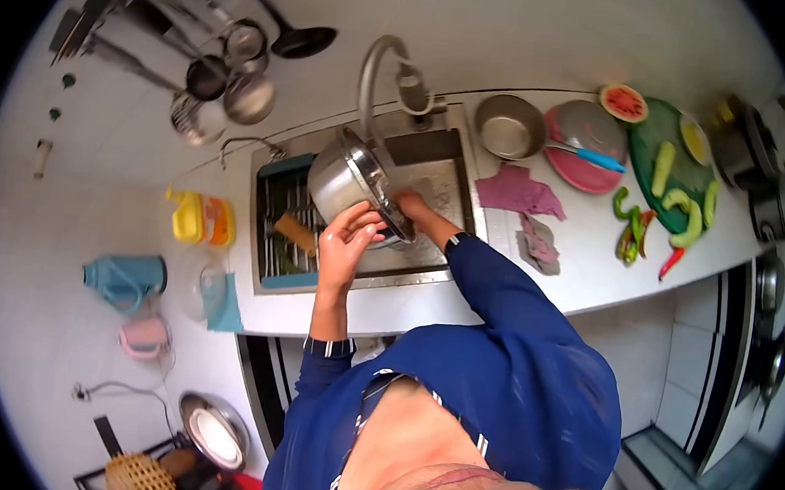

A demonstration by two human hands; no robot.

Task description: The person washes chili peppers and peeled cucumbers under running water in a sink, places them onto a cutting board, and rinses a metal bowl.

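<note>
A shiny steel pot [335, 180] is tipped on its side over the sink [458, 173], its mouth turned toward the right. My left hand [348, 238] is at the pot's near side, fingers curled against it and thumb apart. At the mouth of the pot is my right hand [409, 205]; its fingers are mostly hidden by the rim, so whether they hold anything does not show. The grey faucet [366, 82] arches above the basin. Left of the pot, a teal-edged dish rack [280, 180] sits in the sink with a wooden-looking piece [297, 235] in it.
Right of the sink are a small saucepan [510, 126], pink cloths [522, 192], a pink basin [586, 174] and a green board [656, 126] with cut vegetables. Green peppers [630, 228] lie nearby. On the left stand a yellow bottle [203, 220] and a blue kettle [128, 281]. Ladles [250, 98] hang above.
</note>
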